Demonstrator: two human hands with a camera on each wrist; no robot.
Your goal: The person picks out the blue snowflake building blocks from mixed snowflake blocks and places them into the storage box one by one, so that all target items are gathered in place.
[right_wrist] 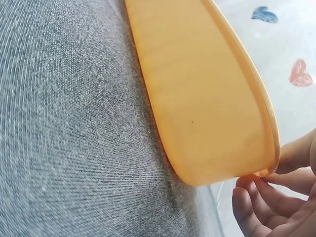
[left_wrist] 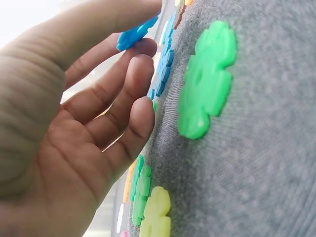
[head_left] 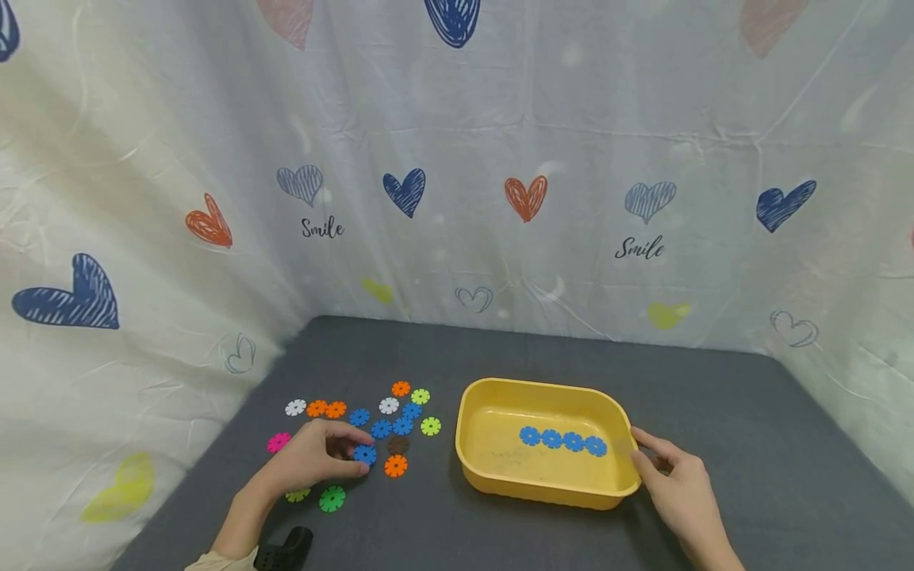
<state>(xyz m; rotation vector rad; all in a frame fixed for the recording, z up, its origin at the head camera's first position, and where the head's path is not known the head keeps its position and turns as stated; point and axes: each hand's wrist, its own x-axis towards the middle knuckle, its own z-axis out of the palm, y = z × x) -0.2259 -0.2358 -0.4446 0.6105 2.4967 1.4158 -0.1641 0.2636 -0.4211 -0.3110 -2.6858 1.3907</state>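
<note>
Between thumb and fingers, my left hand (head_left: 317, 456) pinches a blue flower-shaped disc (head_left: 365, 455); in the left wrist view the disc (left_wrist: 135, 35) shows between the thumb and a fingertip of that hand (left_wrist: 94, 98). My right hand (head_left: 681, 488) grips the right rim of a yellow tub (head_left: 535, 486). In the right wrist view, the fingers and thumb of this hand (right_wrist: 281, 197) hold the rim of the tub (right_wrist: 212, 98). Several blue discs (head_left: 562, 440) lie in a row inside the tub.
Left of the tub, several loose discs lie on the grey cloth, among them an orange one (head_left: 396, 465), a brown one (head_left: 397, 444), a green one (head_left: 332, 499) and a pink one (head_left: 279, 442). A curtain with hearts (head_left: 457, 143) hangs behind the table (head_left: 543, 547).
</note>
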